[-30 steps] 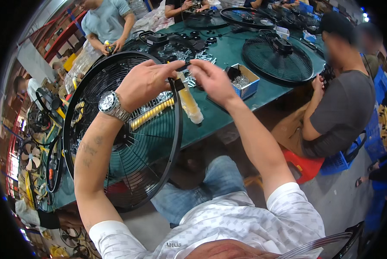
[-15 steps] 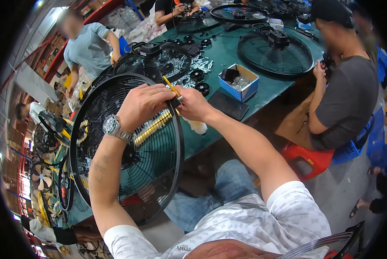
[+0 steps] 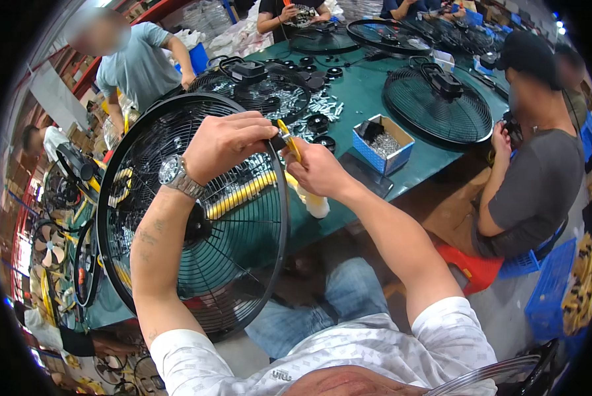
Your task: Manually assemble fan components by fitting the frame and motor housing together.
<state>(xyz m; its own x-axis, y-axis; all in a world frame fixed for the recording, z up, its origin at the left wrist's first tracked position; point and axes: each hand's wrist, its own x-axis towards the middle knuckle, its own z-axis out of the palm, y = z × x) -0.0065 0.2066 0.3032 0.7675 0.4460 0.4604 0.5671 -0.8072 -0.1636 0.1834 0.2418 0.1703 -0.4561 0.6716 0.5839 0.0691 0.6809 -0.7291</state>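
Observation:
A round black fan guard [image 3: 284, 218] stands tilted on edge in front of me, its wire grille facing my left arm. My left hand [image 3: 233, 142], with a watch on the wrist, is closed at the guard's upper right rim, pinching a small black clip [image 3: 279, 142]. Just right of the rim, my right hand [image 3: 319, 170] grips a small yellow-handled tool [image 3: 294, 146]. The tool's silver end meets the black clip; my fingers partly hide it. A long yellow tube [image 3: 243, 196] shows through the wires.
On the green table [image 3: 348, 72] are a blue box of small screws [image 3: 383, 145], a dark flat tray [image 3: 362, 175], loose metal pins [image 3: 325, 109] and another fan guard [image 3: 434, 109]. A seated co-worker [image 3: 533, 165] is at right; another person [image 3: 137, 66] stands at far left.
The view has shifted slightly. My right hand has moved a little down and away from the left; the yellow tool has turned, its handle now pointing down toward my right palm.

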